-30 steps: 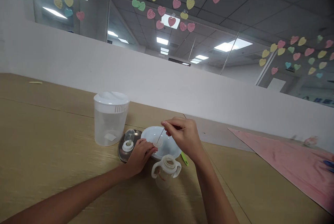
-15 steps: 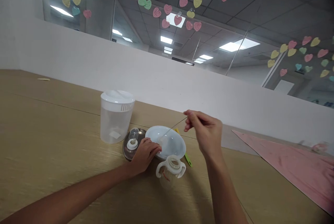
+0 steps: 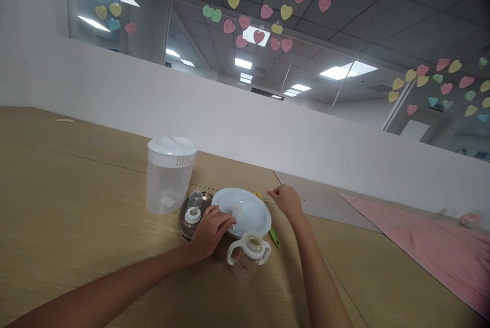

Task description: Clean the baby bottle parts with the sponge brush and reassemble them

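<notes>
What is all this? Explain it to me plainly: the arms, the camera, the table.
No machine here: those are a person's own bare arms. The picture comes from a camera worn on their head, looking forward and down. On the wooden table stand a clear plastic lidded container, a round steel tray holding bottle parts, a white bowl and a two-handled baby bottle. The left hand rests at the bowl's edge beside a small pale piece. The right hand is just past the bowl, holding nothing I can make out.

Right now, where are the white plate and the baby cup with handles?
White plate (image 3: 262,216): head view, on its rim.
Baby cup with handles (image 3: 252,242): head view, on its white collar.
</notes>
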Demonstrator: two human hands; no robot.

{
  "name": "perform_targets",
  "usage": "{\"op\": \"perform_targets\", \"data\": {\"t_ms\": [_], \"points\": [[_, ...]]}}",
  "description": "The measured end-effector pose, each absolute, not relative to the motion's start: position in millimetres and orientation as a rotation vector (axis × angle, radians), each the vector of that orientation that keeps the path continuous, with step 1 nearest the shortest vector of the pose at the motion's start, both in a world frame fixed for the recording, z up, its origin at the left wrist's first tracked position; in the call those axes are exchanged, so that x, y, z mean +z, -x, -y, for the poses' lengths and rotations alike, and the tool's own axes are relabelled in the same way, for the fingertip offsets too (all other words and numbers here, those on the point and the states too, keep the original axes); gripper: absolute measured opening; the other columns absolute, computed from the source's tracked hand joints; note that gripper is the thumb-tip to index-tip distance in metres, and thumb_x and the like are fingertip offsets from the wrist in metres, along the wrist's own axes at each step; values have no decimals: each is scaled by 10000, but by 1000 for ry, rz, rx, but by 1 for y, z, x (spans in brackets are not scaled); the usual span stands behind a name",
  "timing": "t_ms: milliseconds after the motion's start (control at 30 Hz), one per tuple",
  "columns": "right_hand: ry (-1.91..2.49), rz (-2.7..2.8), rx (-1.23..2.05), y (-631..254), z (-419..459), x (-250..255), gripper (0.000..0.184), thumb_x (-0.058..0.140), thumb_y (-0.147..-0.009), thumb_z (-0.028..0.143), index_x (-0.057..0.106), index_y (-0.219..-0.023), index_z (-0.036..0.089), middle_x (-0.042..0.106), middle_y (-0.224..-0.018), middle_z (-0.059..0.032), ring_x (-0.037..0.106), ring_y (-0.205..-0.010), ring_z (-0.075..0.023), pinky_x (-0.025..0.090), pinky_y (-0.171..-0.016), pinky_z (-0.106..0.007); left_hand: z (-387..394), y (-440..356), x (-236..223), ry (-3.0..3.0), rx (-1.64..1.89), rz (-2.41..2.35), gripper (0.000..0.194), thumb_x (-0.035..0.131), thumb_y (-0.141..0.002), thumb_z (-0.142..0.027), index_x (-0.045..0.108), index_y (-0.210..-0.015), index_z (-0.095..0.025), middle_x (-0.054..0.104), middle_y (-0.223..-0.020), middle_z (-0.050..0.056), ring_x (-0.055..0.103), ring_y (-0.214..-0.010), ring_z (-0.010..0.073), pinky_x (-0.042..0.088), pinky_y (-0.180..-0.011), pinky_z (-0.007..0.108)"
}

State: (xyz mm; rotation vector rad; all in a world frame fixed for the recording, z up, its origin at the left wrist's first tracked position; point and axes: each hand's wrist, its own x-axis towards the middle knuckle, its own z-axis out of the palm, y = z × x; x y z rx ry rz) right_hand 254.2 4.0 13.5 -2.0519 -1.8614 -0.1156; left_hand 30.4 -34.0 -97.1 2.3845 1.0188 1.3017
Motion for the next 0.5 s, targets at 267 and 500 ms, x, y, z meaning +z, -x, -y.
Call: {"op": "perform_targets", "data": {"t_ms": [267,500], "points": [[2350,1827,-157,-254,-8,-1,247,555,-820,269,672,-918,75,658,-988,-213,635,-919,-306,449,-695,-347,34,-31,-97,-2359,1305,-1030,334,343,-962,-292,615,-783,-219,671,-758,-30,545,-772,160,319,-926,363],[2199,1992,60,-231,2,8,211,585,-801,277,687,-899,120,678,-940,-149,655,-837,-213,478,-662,-275,36,-31,-96,-2358,1303,-1042,346,329,-956,-275,618,-774,-218,658,-730,-23,543,-760,157,349,-901,356]]}}
